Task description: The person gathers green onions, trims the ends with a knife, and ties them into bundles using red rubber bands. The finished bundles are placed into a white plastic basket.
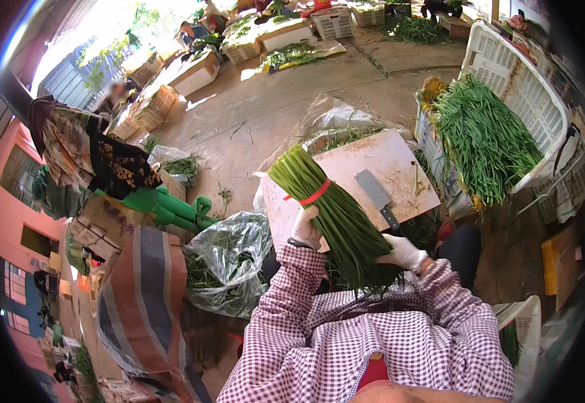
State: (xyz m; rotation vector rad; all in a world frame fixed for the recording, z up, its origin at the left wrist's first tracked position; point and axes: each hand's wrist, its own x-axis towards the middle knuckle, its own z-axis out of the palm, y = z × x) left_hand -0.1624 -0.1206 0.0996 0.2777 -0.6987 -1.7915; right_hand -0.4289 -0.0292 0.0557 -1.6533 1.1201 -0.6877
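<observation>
A thick bundle of garlic chives (342,221) lies slanted across my hands, its pale cut stems up and to the left, its dark leaf ends towards my lap. A red band (316,192) circles it near the stem end. My left hand (306,229), in a white glove, grips the bundle just below the band. Near the leaf ends my right hand (404,253), also gloved, holds its right side. Beyond the bundle is a pale cutting board (317,166) strewn with plant scraps. On it rests a cleaver (373,189), its black handle pointing towards me.
To the right, loose green chives (488,141) fill a white plastic crate (519,85). A clear plastic bag (237,247) of greens sits at left beside a striped woven sheet (141,302). Other people (191,35) sit among crates at the back.
</observation>
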